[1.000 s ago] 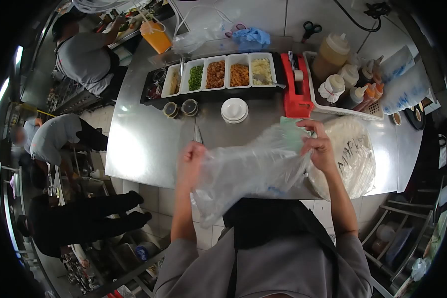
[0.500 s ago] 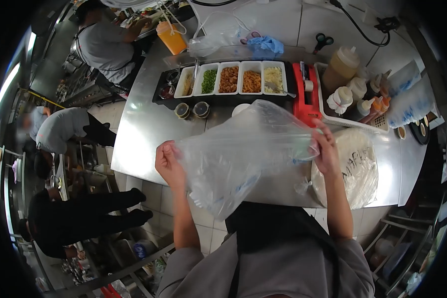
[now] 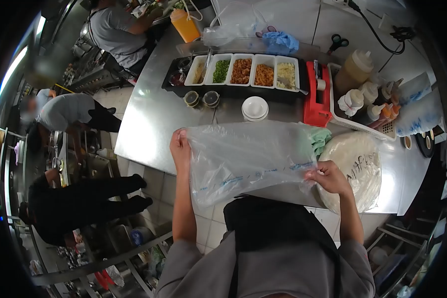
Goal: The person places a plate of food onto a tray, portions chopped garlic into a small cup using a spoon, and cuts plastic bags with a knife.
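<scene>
A clear plastic bag (image 3: 248, 154) with blue print along its lower part is stretched between my two hands, above the steel counter's front edge. My left hand (image 3: 180, 144) pinches its upper left corner. At its lower right edge, my right hand (image 3: 329, 177) grips the plastic between thumb and fingers. Behind the bag's right end lies a green cloth (image 3: 319, 139), partly covered. A stack of white bowls (image 3: 255, 108) stands just beyond the bag. Right of my right hand is a round, plastic-wrapped pack (image 3: 357, 171) with black writing.
At the back, a black holder carries white tubs of chopped food (image 3: 241, 71). A red tape dispenser (image 3: 317, 97) and a basket of squeeze bottles (image 3: 355, 94) stand to its right. Two small lidded cups (image 3: 211, 99) sit on the steel counter (image 3: 149, 124). Several people work at left.
The bag has gone from bunched and raised to spread flatter and lower, uncovering the bowls. My right hand has moved down to the bag's lower edge; my left hand has risen slightly.
</scene>
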`<state>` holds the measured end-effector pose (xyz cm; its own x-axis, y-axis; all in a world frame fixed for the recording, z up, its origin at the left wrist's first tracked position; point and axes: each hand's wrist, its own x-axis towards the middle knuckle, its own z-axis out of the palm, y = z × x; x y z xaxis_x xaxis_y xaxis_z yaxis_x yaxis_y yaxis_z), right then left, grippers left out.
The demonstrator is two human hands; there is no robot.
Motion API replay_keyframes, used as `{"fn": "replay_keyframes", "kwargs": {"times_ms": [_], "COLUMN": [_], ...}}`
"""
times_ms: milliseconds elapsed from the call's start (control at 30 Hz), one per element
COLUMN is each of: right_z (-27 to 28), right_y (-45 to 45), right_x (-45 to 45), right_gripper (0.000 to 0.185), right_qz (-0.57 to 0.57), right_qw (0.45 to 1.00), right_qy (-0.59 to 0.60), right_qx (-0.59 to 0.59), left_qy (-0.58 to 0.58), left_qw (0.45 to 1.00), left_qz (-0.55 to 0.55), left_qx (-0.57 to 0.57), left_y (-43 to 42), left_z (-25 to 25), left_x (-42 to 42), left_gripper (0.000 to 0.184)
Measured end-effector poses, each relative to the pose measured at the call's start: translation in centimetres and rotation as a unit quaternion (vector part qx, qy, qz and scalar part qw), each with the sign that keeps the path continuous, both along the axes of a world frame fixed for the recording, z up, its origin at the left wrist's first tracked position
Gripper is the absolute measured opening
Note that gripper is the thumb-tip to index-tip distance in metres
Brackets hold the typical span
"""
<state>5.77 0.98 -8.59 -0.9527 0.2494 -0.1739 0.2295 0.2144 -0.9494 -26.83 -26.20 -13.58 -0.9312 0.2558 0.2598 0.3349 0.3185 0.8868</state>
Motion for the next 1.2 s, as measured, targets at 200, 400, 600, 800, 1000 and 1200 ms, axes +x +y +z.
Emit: {"fn": "replay_keyframes", "kwargs": {"times_ms": [200, 400, 600, 800, 1000, 1200], "right_z": [-1.9, -2.8, -5.5, -4.9, -3.7, -6.1], "right_y": [-2.5, -5.5, -2.3, 1.6, 1.4, -2.2], "right_x": [1.5, 2.2, -3.0, -4.8, -8.4, -17.6], "right_gripper": [0.019, 0.035, 0.040, 0.039, 0.040, 0.035], "right_qz": [-0.113, 0.010, 0.007, -0.096, -0.199, -0.067], "right_qw": [0.992, 0.992, 0.945, 0.942, 0.972, 0.996], "right_qy": [0.035, -0.123, 0.034, 0.023, 0.035, -0.058], "right_qx": [-0.052, -0.031, -0.326, -0.321, -0.120, -0.028], "left_qy": [-0.313, -0.283, -0.081, -0.085, -0.070, -0.138], "left_qw": [0.948, 0.958, 0.991, 0.987, 0.988, 0.975], "left_qz": [-0.026, 0.020, -0.012, 0.043, 0.131, 0.052], "left_qx": [0.045, -0.032, -0.104, -0.127, -0.048, -0.168], "left_y": [-5.4, -5.4, -4.8, -8.1, -10.4, -6.7], "left_z": [-1.6, -5.8, -4.3, -6.0, -4.8, -3.4], "left_x": [11.5, 17.8, 16.2, 12.9, 7.5, -1.2], "left_gripper": [0.040, 0.036, 0.034, 0.037, 0.045, 0.039]}}
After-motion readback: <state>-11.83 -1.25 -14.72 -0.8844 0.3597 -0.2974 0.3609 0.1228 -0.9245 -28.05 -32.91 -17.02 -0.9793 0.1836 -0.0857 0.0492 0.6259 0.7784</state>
